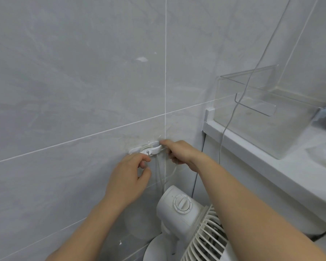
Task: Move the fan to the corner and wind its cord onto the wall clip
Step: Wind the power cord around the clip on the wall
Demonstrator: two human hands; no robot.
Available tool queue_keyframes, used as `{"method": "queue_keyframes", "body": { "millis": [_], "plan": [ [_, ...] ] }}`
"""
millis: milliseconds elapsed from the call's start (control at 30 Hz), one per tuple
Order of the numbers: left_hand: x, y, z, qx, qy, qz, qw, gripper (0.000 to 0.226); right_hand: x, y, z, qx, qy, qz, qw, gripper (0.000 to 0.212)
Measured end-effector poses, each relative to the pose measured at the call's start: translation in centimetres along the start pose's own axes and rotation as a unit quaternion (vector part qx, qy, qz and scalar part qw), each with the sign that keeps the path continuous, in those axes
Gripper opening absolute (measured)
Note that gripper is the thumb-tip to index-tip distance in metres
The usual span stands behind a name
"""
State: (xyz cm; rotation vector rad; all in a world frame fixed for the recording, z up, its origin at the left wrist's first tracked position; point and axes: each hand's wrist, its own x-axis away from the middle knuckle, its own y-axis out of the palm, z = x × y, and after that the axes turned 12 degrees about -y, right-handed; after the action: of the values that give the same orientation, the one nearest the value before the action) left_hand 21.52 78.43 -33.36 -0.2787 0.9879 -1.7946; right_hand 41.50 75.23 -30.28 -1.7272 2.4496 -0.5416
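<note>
A white fan (181, 210) with a round dial on top stands on the floor in the corner, below my hands. A white wall clip (146, 150) is stuck on the grey tiled wall, with the white cord (159, 176) wound on it and hanging down toward the fan. My left hand (128, 178) is just under the clip's left end, fingers curled, pinching at the cord near the clip. My right hand (179, 152) pinches the clip's right end with thumb and fingers.
A white ledge (262, 159) runs along the right, carrying a clear plastic box (275, 110). A thin grey cable (233, 113) hangs down in front of the box and ledge. The grey tiled wall (73, 81) fills the left.
</note>
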Motion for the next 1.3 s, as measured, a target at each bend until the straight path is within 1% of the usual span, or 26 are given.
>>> {"method": "queue_keyframes", "body": {
  "millis": [133,233,300,367,433,467,500,567,633,700,833,900,933,967,1033,1067,1133,1233,1300],
  "plan": [
    [-0.1,-0.2,0.0,0.007,0.0,-0.008,1.0,0.024,0.4,0.1,-0.6,0.023,-0.015,-0.012,1.0,0.029],
    [0.0,-0.3,-0.3,0.013,0.004,-0.019,1.0,0.02,0.3,0.2,-0.8,0.06,-0.049,-0.003,0.997,0.032],
    [0.1,-0.3,-0.3,0.015,0.008,-0.027,0.999,0.019,0.0,0.4,-0.8,0.109,-0.101,0.049,0.988,0.033],
    [0.1,-0.4,-0.3,0.016,0.007,-0.036,0.999,0.021,-0.3,0.7,-0.9,0.166,-0.171,0.118,0.964,0.02],
    [0.2,-0.5,-0.1,0.027,0.003,-0.042,0.999,0.023,0.0,1.0,-1.4,0.181,-0.235,0.138,0.945,0.011],
    [0.2,-0.5,0.0,0.038,-0.003,-0.043,0.998,0.023,0.2,1.2,-1.7,0.155,-0.258,0.131,0.945,0.004],
    [0.1,-0.6,0.2,0.056,-0.017,-0.046,0.997,0.021,0.5,1.4,-2.1,0.111,-0.266,0.115,0.951,0.007],
    [0.1,-0.8,0.8,0.116,-0.057,-0.061,0.99,0.014,1.1,1.5,-2.7,0.022,-0.249,0.064,0.966,0.027],
    [0.1,-1.2,1.3,0.19,-0.088,-0.086,0.974,0.012,1.4,1.3,-3.0,-0.023,-0.223,0.02,0.974,0.041],
    [0.1,-1.9,1.6,0.246,-0.103,-0.101,0.958,0.014,1.6,1.0,-3.3,-0.05,-0.204,-0.006,0.978,0.05],
    [0.3,-3.0,2.1,0.254,-0.105,-0.152,0.949,0.03,1.9,0.7,-3.7,-0.077,-0.191,-0.046,0.978,0.061],
    [0.5,-3.2,2.5,0.26,-0.09,-0.189,0.943,0.033,2.0,0.7,-3.6,-0.075,-0.192,-0.059,0.977,0.064],
    [0.5,-3.1,2.8,0.26,-0.086,-0.193,0.942,0.033,2.0,0.7,-3.5,-0.073,-0.192,-0.061,0.977,0.066],
    [0.4,-2.9,2.8,0.258,-0.089,-0.181,0.945,0.031,2.1,0.7,-3.5,-0.071,-0.193,-0.062,0.977,0.068],
    [0.1,-2.7,2.6,0.25,-0.111,-0.129,0.953,0.02,2.3,0.5,-3.4,-0.072,-0.191,-0.069,0.976,0.069],
    [0.0,-2.8,2.2,0.228,-0.121,-0.1,0.961,0.016,2.3,0.5,-3.3,-0.071,-0.19,-0.076,0.976,0.07],
    [-0.2,-3.0,1.4,0.159,-0.123,-0.064,0.978,0.017,2.5,0.5,-3.1,-0.072,-0.189,-0.085,0.976,0.07],
    [0.4,-3.3,0.3,0.056,-0.124,-0.023,0.99,0.023,2.4,0.6,-3.0,-0.077,-0.196,-0.094,0.973,0.072],
    [0.7,-3.5,-0.1,-0.039,-0.09,0.02,0.995,0.025,2.2,0.6,-3.0,-0.082,-0.2,-0.093,0.972,0.073]
  ]
}}
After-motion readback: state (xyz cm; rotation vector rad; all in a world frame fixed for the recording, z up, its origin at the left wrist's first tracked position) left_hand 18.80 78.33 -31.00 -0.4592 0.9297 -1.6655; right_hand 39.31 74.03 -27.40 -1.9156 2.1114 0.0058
